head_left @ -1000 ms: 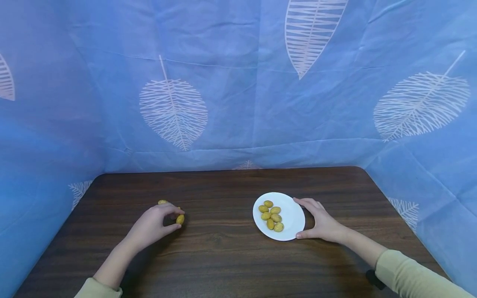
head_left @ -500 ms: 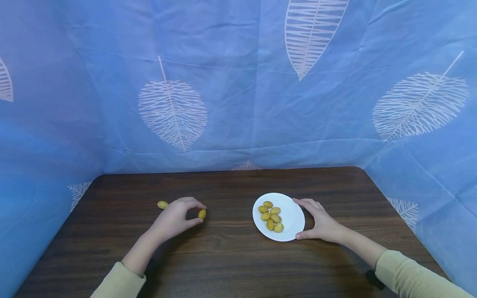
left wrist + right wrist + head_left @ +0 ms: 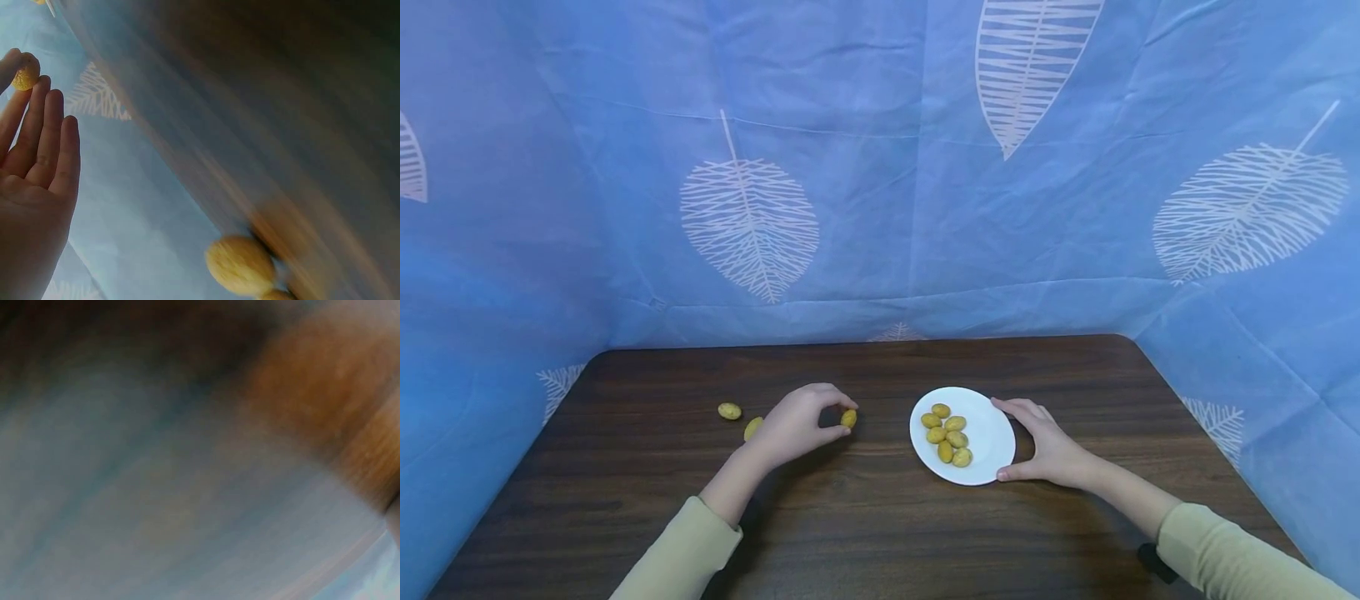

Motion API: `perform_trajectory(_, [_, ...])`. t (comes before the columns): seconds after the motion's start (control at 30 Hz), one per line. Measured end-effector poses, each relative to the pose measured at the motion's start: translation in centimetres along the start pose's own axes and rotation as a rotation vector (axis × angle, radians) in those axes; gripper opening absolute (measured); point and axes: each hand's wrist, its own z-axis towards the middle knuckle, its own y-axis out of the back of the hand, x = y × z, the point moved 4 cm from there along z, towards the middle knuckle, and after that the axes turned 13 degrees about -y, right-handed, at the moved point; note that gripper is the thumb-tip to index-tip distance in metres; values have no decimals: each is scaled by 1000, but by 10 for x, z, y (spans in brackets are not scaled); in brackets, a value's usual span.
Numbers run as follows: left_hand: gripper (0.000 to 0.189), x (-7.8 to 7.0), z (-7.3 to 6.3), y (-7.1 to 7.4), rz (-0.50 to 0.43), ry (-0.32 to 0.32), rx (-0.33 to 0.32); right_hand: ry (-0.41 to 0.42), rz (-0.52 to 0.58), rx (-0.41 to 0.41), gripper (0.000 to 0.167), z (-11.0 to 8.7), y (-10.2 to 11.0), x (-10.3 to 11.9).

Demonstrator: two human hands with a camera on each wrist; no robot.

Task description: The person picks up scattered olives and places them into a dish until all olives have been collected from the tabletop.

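In the head view, my left hand (image 3: 797,425) pinches a small oval yellow fruit (image 3: 848,418) between thumb and fingertip, above the table left of a white plate (image 3: 992,437). The left wrist view has the same fruit (image 3: 26,74) at the fingertips, the other fingers stretched out. Several like fruits (image 3: 956,439) lie grouped on the plate's left half. At the plate's right rim, my right hand (image 3: 1041,442) holds the edge with thumb and fingers spread along it. The right wrist view is blurred and does not show the plate.
Two more yellow fruits lie on the dark wooden table (image 3: 865,533) at the left: one fruit (image 3: 729,411) farther back, another fruit (image 3: 752,428) beside my left hand. A blue curtain (image 3: 865,208) with white leaf prints hangs behind and at the sides.
My left hand has carried the pinched fruit rightward toward the plate, uncovering the fruits it partly hid. My right hand and the plate have stayed in place.
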Motion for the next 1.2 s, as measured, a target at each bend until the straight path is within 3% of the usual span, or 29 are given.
perform_trajectory(0.57, [29, -16, 51, -24, -67, -30, 25, -3, -5, 3, 107, -1, -1, 0])
perform_trajectory(0.87, [30, -28, 77, -35, -42, -60, 26, 8, -8, -5, 107, -1, 0, 3])
perform_trajectory(1.2, [31, -38, 99, -51, -16, -67, 80, 1, 1, 2, 107, -1, 0, 2])
